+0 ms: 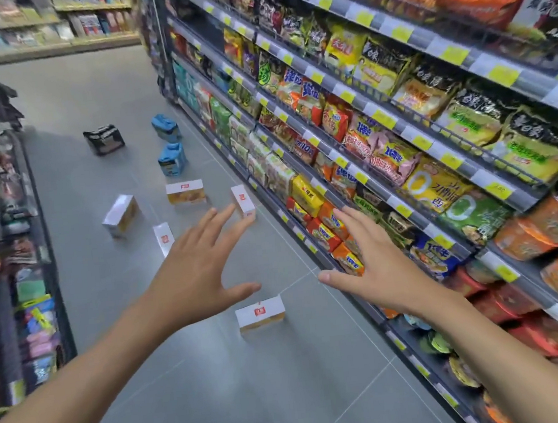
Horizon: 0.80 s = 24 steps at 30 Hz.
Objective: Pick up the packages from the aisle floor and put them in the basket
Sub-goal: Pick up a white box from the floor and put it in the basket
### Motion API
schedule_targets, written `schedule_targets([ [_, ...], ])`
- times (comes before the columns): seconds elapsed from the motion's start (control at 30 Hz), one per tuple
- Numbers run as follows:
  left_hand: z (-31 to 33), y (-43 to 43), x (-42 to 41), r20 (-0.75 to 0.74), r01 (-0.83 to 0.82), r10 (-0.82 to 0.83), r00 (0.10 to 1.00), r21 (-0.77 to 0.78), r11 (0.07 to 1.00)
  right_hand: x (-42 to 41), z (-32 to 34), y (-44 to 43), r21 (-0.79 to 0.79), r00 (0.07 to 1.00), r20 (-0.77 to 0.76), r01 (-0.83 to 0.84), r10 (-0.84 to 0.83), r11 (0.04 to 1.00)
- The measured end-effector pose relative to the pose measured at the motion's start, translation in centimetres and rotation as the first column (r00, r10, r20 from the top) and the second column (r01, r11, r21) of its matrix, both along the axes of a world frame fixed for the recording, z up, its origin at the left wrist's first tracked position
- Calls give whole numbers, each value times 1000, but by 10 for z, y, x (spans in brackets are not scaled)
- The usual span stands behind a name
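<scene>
Starting pick-up: hovering over near box (260, 312) with left hand (191, 272) and right hand (379, 266), grip released. Next, likely: stoop, clasp it.

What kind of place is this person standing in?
Most likely a grocery or convenience store aisle: shelves packed with noodle packets, yellow price tags along their edges, and packages scattered on the floor.

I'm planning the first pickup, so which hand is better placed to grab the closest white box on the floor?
Probably the left hand: open, its thumb appears just above the nearest white box. The right hand, also open, sits nearer the shelves.
</scene>
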<state>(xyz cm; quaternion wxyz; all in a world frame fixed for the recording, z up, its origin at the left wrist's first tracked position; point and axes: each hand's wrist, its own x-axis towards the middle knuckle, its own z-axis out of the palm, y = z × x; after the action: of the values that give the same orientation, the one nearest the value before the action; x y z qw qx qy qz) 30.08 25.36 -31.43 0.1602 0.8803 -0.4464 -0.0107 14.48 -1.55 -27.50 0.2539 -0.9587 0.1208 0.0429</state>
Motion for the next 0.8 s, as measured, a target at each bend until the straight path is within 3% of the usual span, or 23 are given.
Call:
schedule_targets([
  [0.8,-76,-70,104,-98,-270,281,955,110,957,171,-105,-110,67,959,-165,-222,231,973],
])
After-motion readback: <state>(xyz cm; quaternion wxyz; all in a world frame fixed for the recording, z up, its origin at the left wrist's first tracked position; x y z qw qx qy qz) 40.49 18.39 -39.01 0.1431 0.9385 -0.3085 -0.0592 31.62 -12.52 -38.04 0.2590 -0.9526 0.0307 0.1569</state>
